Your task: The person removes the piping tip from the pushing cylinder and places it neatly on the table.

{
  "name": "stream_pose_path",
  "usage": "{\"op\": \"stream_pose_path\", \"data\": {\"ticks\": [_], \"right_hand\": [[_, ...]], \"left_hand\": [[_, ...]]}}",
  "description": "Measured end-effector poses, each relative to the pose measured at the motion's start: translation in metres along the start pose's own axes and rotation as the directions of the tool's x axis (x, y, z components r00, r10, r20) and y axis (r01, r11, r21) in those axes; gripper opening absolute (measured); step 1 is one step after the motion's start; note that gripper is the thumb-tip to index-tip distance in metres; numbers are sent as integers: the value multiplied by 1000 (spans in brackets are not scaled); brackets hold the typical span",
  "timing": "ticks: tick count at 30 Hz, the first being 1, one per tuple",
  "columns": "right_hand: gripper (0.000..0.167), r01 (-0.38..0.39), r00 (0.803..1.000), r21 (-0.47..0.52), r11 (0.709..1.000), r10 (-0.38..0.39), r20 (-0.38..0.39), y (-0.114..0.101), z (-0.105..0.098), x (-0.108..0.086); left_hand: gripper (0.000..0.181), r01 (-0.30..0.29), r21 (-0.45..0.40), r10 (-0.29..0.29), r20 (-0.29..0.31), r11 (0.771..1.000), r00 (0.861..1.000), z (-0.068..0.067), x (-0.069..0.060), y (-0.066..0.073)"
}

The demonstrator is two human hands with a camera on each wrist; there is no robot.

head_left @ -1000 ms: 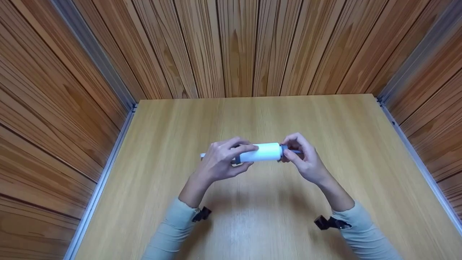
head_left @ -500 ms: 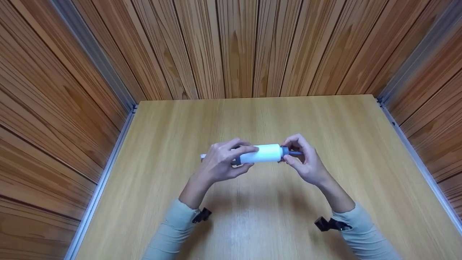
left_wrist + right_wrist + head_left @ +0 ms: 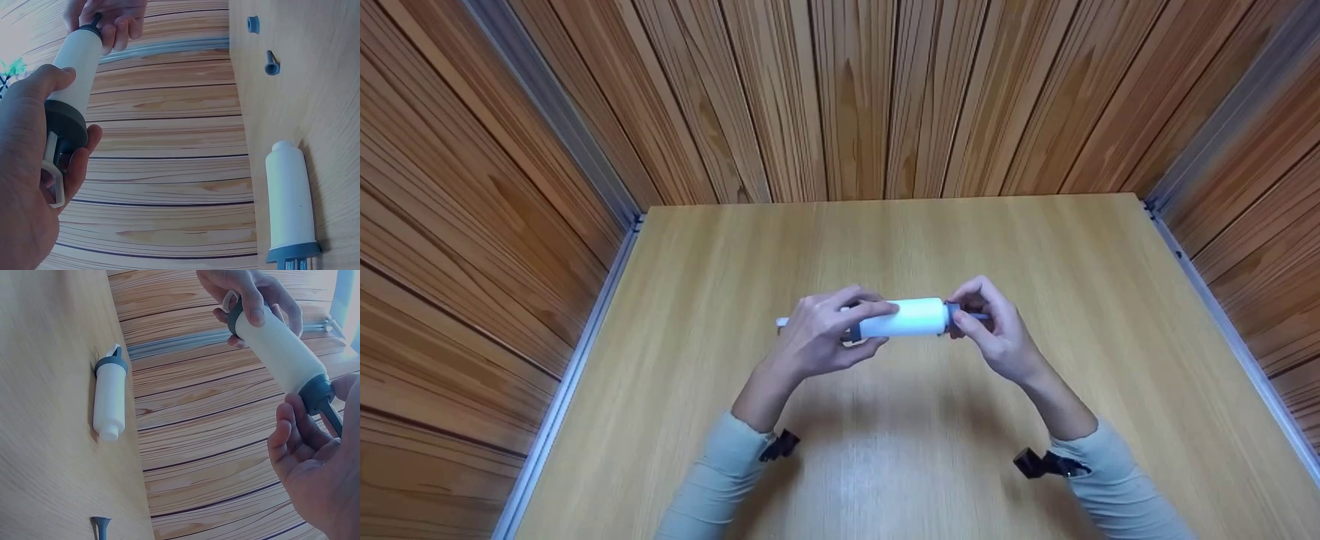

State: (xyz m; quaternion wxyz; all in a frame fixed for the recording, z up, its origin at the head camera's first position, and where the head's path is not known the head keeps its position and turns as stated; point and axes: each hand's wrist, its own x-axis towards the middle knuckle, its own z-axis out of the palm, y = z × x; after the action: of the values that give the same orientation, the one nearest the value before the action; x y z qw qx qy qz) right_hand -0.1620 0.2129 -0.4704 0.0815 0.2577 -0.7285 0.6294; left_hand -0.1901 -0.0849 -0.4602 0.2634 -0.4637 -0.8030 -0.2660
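Observation:
What looks like an icing syringe, a white barrel (image 3: 911,317) with dark grey ends, is held level above the table in the head view. My left hand (image 3: 817,337) grips its left end, thumb and fingers round the barrel and the dark end cap (image 3: 66,125). A white plunger handle (image 3: 54,185) sticks out below that palm. At the other end, my right hand (image 3: 997,337) pinches the dark collar (image 3: 316,390) between thumb and fingers. A thin dark nozzle (image 3: 331,417) projects from the collar towards the right palm.
Both wrist views show a second white syringe (image 3: 109,399) lying on the wooden tabletop (image 3: 50,382). A small dark ring (image 3: 253,24) and a loose funnel-shaped nozzle (image 3: 272,67) lie there too. Plank walls (image 3: 847,97) with metal rails (image 3: 562,375) enclose the table.
The right thumb and fingers shift on the collar: half a second ago the thumb lay lower, and now it is up over the collar again. Left hand and barrel stay almost still.

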Motion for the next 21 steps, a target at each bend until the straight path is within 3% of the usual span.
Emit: {"op": "stream_pose_path", "data": {"ticks": [11, 21], "right_hand": [[24, 45, 999, -29, 999, -45, 10, 4, 0, -2], [19, 7, 1000, -35, 999, -7, 5, 3, 0, 0]], "left_hand": [[41, 5, 1, -5, 6, 1000, 1000, 1, -1, 0], [41, 21, -16, -21, 17, 1000, 1000, 0, -1, 0]]}}
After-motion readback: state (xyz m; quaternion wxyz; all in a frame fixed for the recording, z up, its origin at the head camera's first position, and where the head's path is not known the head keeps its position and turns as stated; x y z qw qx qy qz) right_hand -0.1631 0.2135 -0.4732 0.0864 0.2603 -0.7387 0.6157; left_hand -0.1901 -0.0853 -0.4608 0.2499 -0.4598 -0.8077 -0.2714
